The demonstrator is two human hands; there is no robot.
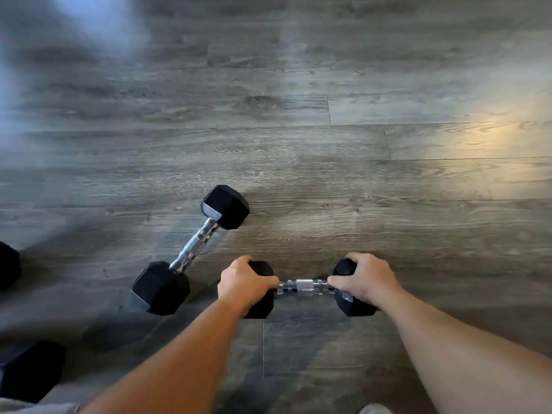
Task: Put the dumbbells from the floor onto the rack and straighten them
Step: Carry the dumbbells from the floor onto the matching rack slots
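A black hex dumbbell (304,286) with a chrome handle lies crosswise on the grey wood floor in front of me. My left hand (243,283) wraps over its left head, and my right hand (366,280) wraps over its right head. Only the bare handle shows between my hands. A second, similar dumbbell (192,249) lies diagonally to the left, untouched, a short gap from my left hand. The rack is out of view.
Dark rounded weights sit at the left edge: one (9,264) mid-height and another (30,369) lower down. The wood plank floor (328,130) stretches open ahead and to the right. A pale shoe tip (375,409) shows at the bottom.
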